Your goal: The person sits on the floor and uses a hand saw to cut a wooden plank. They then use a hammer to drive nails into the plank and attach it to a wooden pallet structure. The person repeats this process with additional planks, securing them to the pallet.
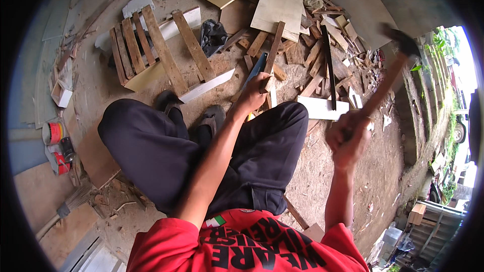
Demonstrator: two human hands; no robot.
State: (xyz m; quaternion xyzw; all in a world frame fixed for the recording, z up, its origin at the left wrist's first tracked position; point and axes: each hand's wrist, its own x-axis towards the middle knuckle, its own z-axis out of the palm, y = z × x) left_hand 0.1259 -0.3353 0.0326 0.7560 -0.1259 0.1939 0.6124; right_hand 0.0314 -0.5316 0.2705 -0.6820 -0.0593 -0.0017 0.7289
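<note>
My right hand [348, 138] is wrapped round the wooden handle of a hammer [384, 86], raised at the right with its dark head up and blurred by motion. In front of my knees, my left hand [252, 94] is closed on a narrow wooden strip [275, 46], which points away from me. Beside that strip lies a thin blue flat thing [257, 67], partly hidden by my hand; I cannot make out its kind. Left of my left hand, two wooden slats [194, 45] rest across white-faced boards [209, 84] on the ground.
Scrap wood [322, 65] is heaped ahead, with a pale panel [278, 2] on it. A black plastic bag [213, 36] lies by the slats. More narrow slats [132, 45] stand left. Red tins [59, 163] sit at far left, a broom [65, 209] below them.
</note>
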